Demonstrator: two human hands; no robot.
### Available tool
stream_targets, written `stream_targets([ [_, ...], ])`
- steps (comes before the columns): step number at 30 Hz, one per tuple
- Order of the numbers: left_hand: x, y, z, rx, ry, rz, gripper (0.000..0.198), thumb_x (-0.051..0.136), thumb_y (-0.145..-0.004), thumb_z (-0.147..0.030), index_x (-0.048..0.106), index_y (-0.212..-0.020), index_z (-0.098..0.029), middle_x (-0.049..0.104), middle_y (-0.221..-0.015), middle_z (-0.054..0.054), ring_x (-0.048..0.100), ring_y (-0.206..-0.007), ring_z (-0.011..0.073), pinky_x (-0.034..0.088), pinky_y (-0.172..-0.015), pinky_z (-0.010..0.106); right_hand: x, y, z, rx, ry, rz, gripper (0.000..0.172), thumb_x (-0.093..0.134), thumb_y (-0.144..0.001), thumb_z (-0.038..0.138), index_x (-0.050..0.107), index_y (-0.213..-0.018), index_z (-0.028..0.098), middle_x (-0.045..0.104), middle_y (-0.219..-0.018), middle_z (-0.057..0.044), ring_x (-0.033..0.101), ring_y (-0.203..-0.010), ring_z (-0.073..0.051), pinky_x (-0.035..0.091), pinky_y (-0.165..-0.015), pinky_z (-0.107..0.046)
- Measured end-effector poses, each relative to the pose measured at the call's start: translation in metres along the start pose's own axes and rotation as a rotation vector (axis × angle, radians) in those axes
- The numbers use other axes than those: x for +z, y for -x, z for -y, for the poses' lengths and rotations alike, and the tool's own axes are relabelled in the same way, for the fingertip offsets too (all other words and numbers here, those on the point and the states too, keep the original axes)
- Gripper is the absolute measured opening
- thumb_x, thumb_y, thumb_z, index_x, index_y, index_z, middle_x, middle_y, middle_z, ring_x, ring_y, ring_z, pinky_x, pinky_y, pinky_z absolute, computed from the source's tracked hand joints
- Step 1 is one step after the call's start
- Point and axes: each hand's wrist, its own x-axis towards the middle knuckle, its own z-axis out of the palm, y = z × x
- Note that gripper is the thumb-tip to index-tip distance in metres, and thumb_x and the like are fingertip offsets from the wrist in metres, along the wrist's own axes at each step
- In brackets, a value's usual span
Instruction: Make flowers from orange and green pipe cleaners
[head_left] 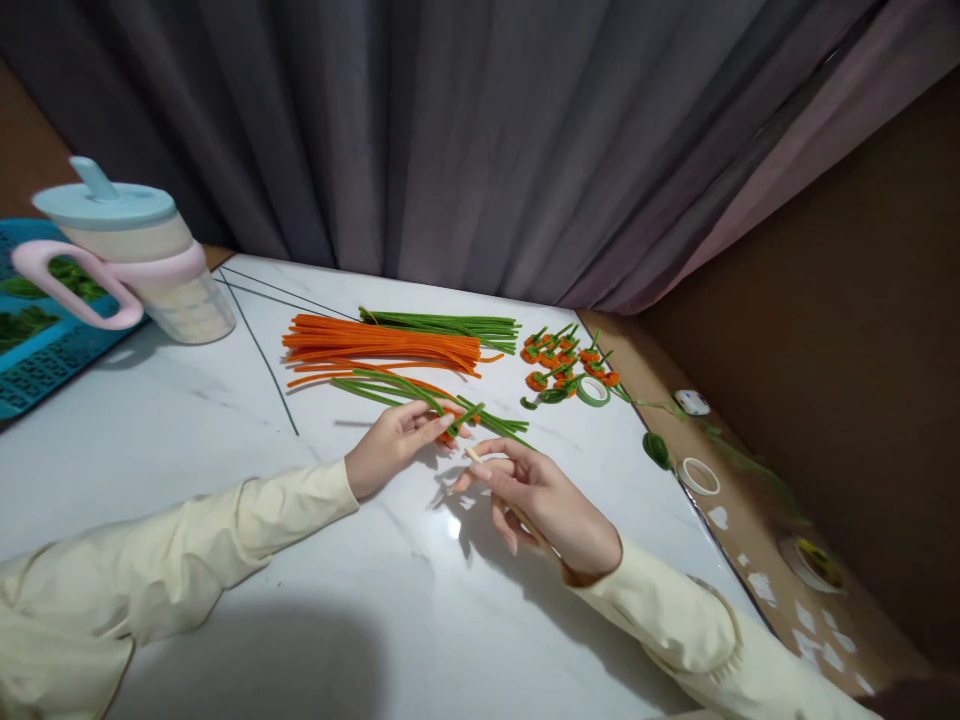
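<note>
Pinched in my left hand (394, 445) is a small orange and green pipe-cleaner piece (452, 432), with green ends sticking out from it. My fingers cover part of its shape. Close by on the right, my right hand (551, 495) is closed around a thin pale wooden stick (472, 455), its blunt tip pointing towards the piece. A gap shows between stick and piece. Just beyond my left hand lie loose green pipe cleaners (506, 424). Behind them are a thick bundle of orange pipe cleaners (382, 342) and a green bundle (450, 325).
Several small orange pipe-cleaner shapes with green stems (549, 357) sit at the back right, beside a roll of green tape (593, 391). A tape ring (699, 476) and paper scraps lie along the right edge. A handled cup (187, 300) and blue tray (45, 385) stand left.
</note>
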Motion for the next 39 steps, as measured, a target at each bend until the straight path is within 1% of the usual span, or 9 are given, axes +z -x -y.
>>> stream_targets([
  [3, -0.002, -0.004, 0.001, -0.081, 0.199, 0.042, 0.034, 0.068, -0.075, -0.033, 0.056, -0.097, -0.011, 0.069, -0.086, 0.009, 0.062, -0.071, 0.0136, 0.051, -0.069, 0.025, -0.016, -0.001, -0.021, -0.310, 0.600, -0.173, 0.021, 0.040, -0.094, 0.036, 0.047, -0.096, 0.017, 0.063, -0.080, -0.005, 0.051, -0.045, -0.010, 0.035, -0.043, -0.022],
  [5, -0.002, -0.004, 0.002, -0.103, 0.251, 0.091, 0.033, 0.069, -0.074, -0.031, 0.055, -0.097, -0.011, 0.069, -0.087, 0.010, 0.063, -0.072, 0.0142, 0.051, -0.069, 0.026, -0.029, -0.005, -0.036, -0.549, 1.036, -0.284, 0.021, 0.033, -0.097, 0.026, 0.051, -0.096, 0.015, 0.063, -0.080, -0.008, 0.057, -0.060, -0.015, 0.036, -0.051, -0.025],
  [9, -0.003, 0.001, 0.004, -0.083, 0.173, 0.173, 0.031, 0.067, -0.077, -0.028, 0.053, -0.100, -0.013, 0.069, -0.091, 0.010, 0.065, -0.077, 0.0165, 0.051, -0.072, 0.029, -0.051, -0.021, -0.052, -0.975, 1.506, -0.184, 0.033, 0.024, -0.098, 0.015, 0.056, -0.092, 0.012, 0.064, -0.080, -0.010, 0.054, -0.068, -0.017, 0.036, -0.060, -0.029],
  [11, -0.003, 0.003, 0.005, -0.059, 0.114, 0.199, 0.027, 0.066, -0.079, -0.025, 0.051, -0.099, -0.015, 0.069, -0.094, 0.010, 0.066, -0.081, 0.0183, 0.051, -0.073, 0.030, -0.057, -0.028, -0.053, -1.073, 1.589, -0.145, 0.034, 0.025, -0.098, 0.013, 0.058, -0.091, 0.011, 0.064, -0.081, -0.010, 0.053, -0.071, -0.018, 0.037, -0.065, -0.031],
  [15, -0.001, 0.007, 0.003, -0.028, 0.043, 0.207, 0.024, 0.066, -0.078, -0.023, 0.050, -0.094, -0.015, 0.067, -0.097, 0.010, 0.066, -0.084, 0.0207, 0.052, -0.074, 0.032, -0.056, -0.032, -0.051, -1.055, 1.462, -0.166, 0.028, 0.030, -0.097, 0.012, 0.057, -0.094, 0.011, 0.063, -0.090, -0.011, 0.052, -0.084, -0.020, 0.039, -0.074, -0.034],
  [22, 0.007, 0.011, 0.002, 0.021, -0.148, 0.172, 0.025, 0.069, -0.074, -0.026, 0.053, -0.090, -0.015, 0.065, -0.087, 0.006, 0.065, -0.081, 0.0175, 0.050, -0.076, 0.030, -0.031, -0.016, -0.039, -1.006, 0.832, -0.231, 0.016, 0.038, -0.095, 0.019, 0.053, -0.100, 0.016, 0.062, -0.093, -0.010, 0.054, -0.087, -0.020, 0.043, -0.075, -0.034],
  [28, 0.011, 0.013, 0.007, 0.018, -0.163, 0.194, 0.023, 0.070, -0.073, -0.024, 0.053, -0.085, -0.014, 0.066, -0.083, 0.005, 0.065, -0.078, 0.0157, 0.051, -0.076, 0.028, -0.019, -0.007, -0.035, -0.988, 0.826, -0.260, 0.017, 0.038, -0.092, 0.012, 0.051, -0.103, 0.015, 0.060, -0.095, -0.012, 0.052, -0.087, -0.021, 0.045, -0.074, -0.036],
  [34, 0.015, 0.016, 0.005, -0.094, -0.070, 0.189, 0.022, 0.069, -0.075, -0.025, 0.052, -0.082, -0.014, 0.069, -0.079, 0.005, 0.068, -0.076, 0.0185, 0.054, -0.073, 0.032, -0.018, -0.007, -0.037, -0.960, 0.767, -0.195, 0.018, 0.037, -0.091, 0.012, 0.049, -0.104, 0.016, 0.057, -0.098, -0.013, 0.053, -0.090, -0.021, 0.048, -0.077, -0.035],
  [39, 0.017, 0.016, 0.006, -0.131, -0.003, 0.153, 0.024, 0.070, -0.074, -0.023, 0.051, -0.085, -0.015, 0.069, -0.083, 0.004, 0.068, -0.080, 0.0208, 0.055, -0.069, 0.031, -0.018, -0.007, -0.040, -0.962, 0.682, -0.237, 0.010, 0.041, -0.092, 0.016, 0.048, -0.099, 0.017, 0.056, -0.094, -0.011, 0.053, -0.089, -0.020, 0.048, -0.077, -0.033],
])
